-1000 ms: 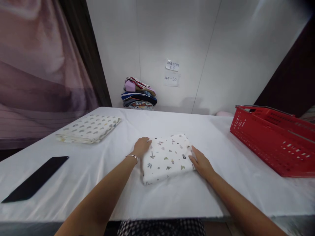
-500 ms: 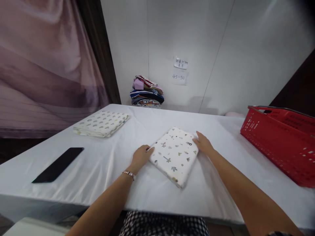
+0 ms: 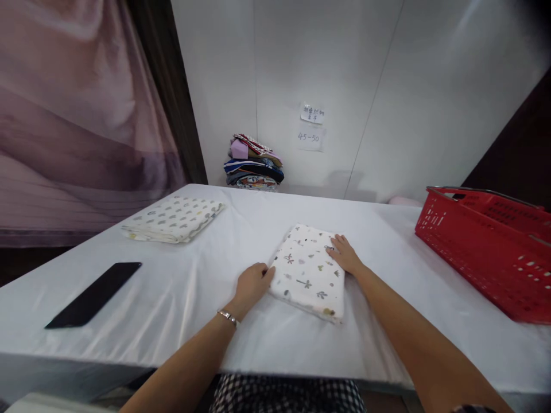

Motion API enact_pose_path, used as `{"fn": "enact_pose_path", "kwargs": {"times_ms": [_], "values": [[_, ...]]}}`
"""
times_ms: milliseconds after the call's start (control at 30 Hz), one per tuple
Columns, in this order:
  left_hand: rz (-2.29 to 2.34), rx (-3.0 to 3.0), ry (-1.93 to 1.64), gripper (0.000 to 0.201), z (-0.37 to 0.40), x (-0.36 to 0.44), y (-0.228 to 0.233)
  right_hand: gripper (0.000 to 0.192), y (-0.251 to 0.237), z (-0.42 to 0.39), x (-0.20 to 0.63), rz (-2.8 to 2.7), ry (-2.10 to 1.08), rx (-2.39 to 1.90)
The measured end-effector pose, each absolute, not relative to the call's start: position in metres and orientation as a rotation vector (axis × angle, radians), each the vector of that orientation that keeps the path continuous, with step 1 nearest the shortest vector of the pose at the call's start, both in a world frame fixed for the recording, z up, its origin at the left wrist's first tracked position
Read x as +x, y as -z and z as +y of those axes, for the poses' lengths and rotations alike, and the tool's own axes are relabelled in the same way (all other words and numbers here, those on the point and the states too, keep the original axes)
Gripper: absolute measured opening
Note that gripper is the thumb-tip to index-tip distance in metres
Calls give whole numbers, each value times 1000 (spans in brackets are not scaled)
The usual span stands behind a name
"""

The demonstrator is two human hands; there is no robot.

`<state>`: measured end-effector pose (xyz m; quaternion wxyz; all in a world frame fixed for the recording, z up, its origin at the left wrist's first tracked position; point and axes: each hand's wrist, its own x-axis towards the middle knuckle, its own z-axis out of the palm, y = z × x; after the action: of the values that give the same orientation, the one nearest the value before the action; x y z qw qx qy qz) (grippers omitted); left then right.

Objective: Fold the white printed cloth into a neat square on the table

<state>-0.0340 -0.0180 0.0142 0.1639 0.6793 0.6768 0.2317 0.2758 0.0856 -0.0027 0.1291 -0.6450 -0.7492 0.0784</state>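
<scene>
A folded white cloth [image 3: 310,271] printed with small plants lies on the white table [image 3: 181,287], turned at a slant in front of me. My left hand [image 3: 253,282] rests on the table with its fingertips against the cloth's near-left edge. My right hand [image 3: 343,254] lies flat on the cloth's far-right side, fingers spread over its edge. Neither hand grips the cloth; both just press or touch it.
A second folded cloth [image 3: 172,218] with a cloud print lies at the far left. A black phone [image 3: 94,294] lies near the left edge. A red plastic basket [image 3: 486,246] stands at the right. A pile of folded clothes [image 3: 253,164] sits against the back wall under paper notes [image 3: 311,125].
The folded cloth has been turned on the table, from lying nearly square to lying slantwise. My right hand moved from its near-right corner to its far-right side; my left hand slid nearer.
</scene>
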Motion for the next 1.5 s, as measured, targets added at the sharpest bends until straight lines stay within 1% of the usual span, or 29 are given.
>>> {"fn": "enact_pose_path", "kwargs": {"times_ms": [100,233,367,600,867,1000,1133,1500], "values": [[1884,1987,-646,36,-25,-28,-13,52,-8,97,278,-2271,-173,-1914],[1877,1996,-638,37,-26,-27,-12,52,-20,92,248,-2332,-97,-1905],[1878,2008,-631,37,-24,-28,-10,56,-21,86,208,-2414,-166,-1807],[1882,2023,-585,36,-24,-28,-12,44,-27,120,185,-2318,-143,-1795],[1860,2046,-570,35,-22,-30,-10,44,-28,171,175,-2255,-331,-1854],[1825,2062,-596,32,-21,-31,-7,36,-25,188,172,-2265,-388,-1817],[1799,2061,-587,32,-21,-32,-7,26,-21,194,170,-2235,-417,-1764],[1760,2070,-537,31,-20,-34,-9,24,-12,194,171,-2122,-561,-1603]]}}
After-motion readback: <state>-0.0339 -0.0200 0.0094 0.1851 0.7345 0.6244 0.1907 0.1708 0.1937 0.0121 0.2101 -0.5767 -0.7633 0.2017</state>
